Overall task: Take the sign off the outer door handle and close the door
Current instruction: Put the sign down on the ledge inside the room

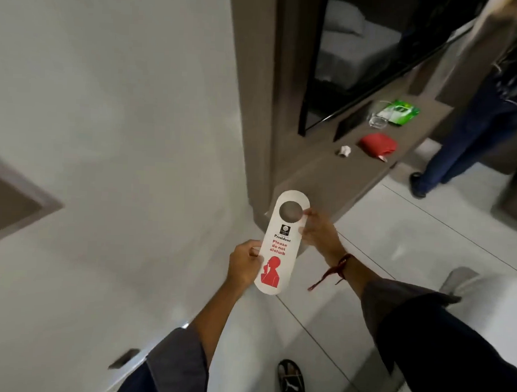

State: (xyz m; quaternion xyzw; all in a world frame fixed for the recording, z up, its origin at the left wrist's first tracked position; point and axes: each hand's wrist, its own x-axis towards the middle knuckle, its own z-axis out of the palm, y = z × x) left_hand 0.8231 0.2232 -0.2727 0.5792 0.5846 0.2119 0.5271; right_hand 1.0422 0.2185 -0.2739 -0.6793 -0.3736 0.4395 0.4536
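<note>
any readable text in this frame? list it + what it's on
"President": black, on the white door hanger sign, under a small dark logo whose lettering is too small to read.
"Please do not disturb": red, three lines, on the same sign, above a red shushing figure.
Green packet on the counter: printing too blurred to read.
Sign is held by the left hand and right hand.

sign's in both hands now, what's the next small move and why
Probably let one hand go and set the sign down on the brown counter just ahead. The left hand pinches its lower edge and the right hand holds it beside the hole, so it is already off any handle and both hands are busy. No door handle shows in this view; a free hand is needed to close the door.
</note>
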